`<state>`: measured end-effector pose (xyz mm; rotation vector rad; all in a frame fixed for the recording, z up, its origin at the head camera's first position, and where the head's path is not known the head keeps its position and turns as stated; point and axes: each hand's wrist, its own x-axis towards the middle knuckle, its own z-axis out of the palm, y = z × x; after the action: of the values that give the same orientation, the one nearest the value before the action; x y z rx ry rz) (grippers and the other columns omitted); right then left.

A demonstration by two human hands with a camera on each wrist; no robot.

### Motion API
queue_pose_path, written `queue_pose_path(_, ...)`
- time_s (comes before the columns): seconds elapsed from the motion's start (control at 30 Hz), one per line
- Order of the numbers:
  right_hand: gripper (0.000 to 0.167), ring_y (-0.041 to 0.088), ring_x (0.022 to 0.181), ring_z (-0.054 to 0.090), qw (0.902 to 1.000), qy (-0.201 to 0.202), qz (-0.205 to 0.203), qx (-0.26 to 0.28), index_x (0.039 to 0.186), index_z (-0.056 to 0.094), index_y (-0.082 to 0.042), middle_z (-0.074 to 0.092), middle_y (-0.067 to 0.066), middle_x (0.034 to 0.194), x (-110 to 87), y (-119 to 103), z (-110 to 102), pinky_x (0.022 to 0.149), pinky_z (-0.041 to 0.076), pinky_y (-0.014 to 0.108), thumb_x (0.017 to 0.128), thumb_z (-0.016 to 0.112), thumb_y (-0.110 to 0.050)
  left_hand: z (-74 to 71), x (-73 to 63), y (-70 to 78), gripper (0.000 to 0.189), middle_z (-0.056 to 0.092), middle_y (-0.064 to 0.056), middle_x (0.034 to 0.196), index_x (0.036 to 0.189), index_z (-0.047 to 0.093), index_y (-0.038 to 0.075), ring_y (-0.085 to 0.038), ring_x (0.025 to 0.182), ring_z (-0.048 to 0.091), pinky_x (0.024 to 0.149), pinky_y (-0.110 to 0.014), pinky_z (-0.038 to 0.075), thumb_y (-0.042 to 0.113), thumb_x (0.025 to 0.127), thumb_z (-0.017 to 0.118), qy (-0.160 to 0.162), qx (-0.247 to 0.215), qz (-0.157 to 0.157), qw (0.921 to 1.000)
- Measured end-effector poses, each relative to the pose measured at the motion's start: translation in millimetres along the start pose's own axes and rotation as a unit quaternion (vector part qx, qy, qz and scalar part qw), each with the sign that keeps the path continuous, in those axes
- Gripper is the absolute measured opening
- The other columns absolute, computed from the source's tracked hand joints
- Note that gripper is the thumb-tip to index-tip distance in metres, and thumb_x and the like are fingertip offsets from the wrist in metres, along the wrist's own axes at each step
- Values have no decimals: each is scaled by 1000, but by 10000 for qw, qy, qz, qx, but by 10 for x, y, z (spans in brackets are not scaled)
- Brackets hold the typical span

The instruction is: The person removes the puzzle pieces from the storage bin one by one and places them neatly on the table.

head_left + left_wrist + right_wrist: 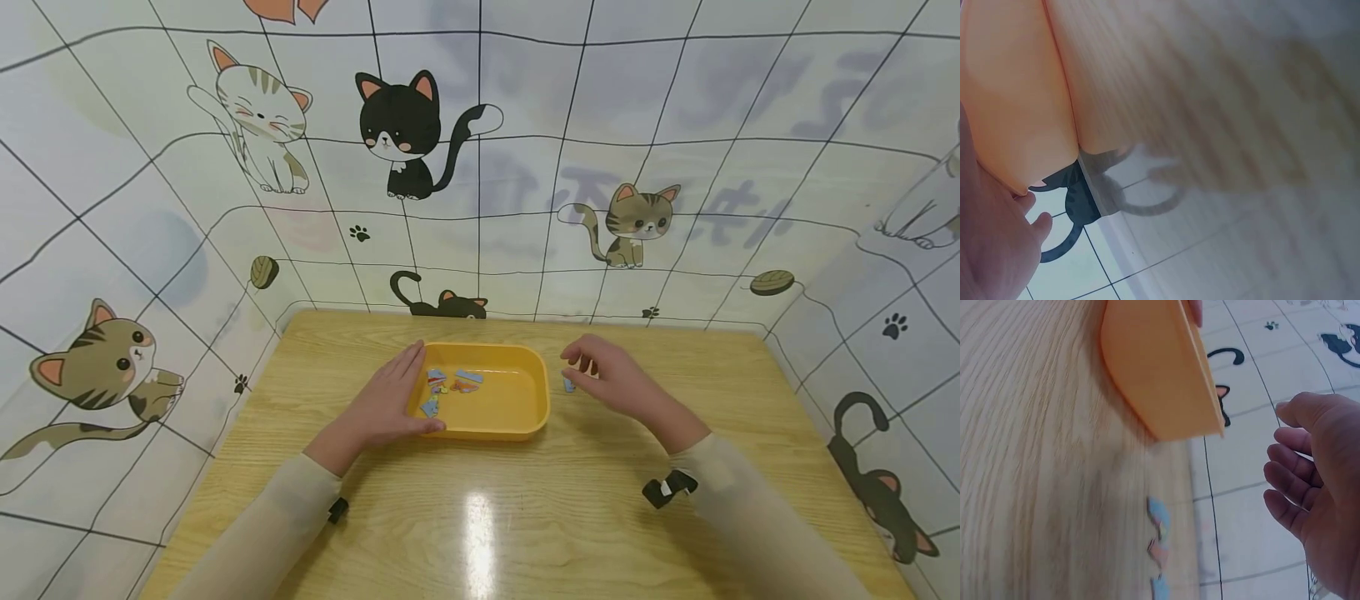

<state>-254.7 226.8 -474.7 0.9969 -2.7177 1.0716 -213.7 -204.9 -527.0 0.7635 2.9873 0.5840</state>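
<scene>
A yellow plastic tray (513, 404) stands on the wooden table, with several small flat puzzle pieces (468, 377) lying in its left part. My left hand (382, 400) rests against the tray's left side, fingers stretched along the wall and thumb at the front left corner. To the right of the tray, my right hand (611, 375) hovers with loosely bent fingers and nothing visible in them. Beneath its fingertips a blue puzzle piece (569, 385) lies on the table. The right wrist view has a blue piece (1158, 512) and an orange one (1158, 553) lying in a row.
The wooden table (405, 517) meets walls covered in a cat-print sheet (517, 233) at the back and sides. A black band (670, 487) is on the right wrist and another (338, 509) on the left.
</scene>
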Motion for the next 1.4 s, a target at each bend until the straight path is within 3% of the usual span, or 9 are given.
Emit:
queue_pose_path(0.37,30,23,102,64,9962,-862,-32,-113,131,71,-8,71,7,124,379,-333,228,84,56,43,104,80,-17,-7,4,10,146,8,-16,185,176,11,-2,-35,170,13,133,-60,22,93,81,69,-17,33,13,10000)
queue_pose_path(0.67,41,30,109,66,9873,-1518,-187,-430,141,68,-3,71,15,131,645,-410,482,91,57,44,104,79,-14,-4,16,6,145,10,-20,184,175,11,-3,-36,170,12,134,-59,22,89,81,73,-7,-32,39,10000)
queue_pose_path(0.97,50,31,109,69,9759,-2119,-250,-452,151,64,-3,70,17,132,834,-500,660,95,58,45,103,78,-10,2,16,-2,146,6,-14,186,176,10,-1,-34,170,12,135,-57,20,90,81,73,-62,-69,-71,9999)
queue_pose_path(1.27,50,30,114,70,9657,-2424,-542,-753,149,64,-4,73,13,135,1023,-530,923,100,58,45,101,79,-8,-5,17,-6,145,3,-12,186,176,10,-1,-32,171,9,135,-57,20,90,82,72,-55,-85,-1,9999)
queue_pose_path(1.4,51,28,122,69,9615,-2547,-684,-778,151,63,-4,71,13,140,1071,-538,992,108,56,44,102,77,-5,-4,20,-10,144,6,-15,186,176,10,-1,-32,171,9,135,-56,20,91,83,70,-57,-70,27,10000)
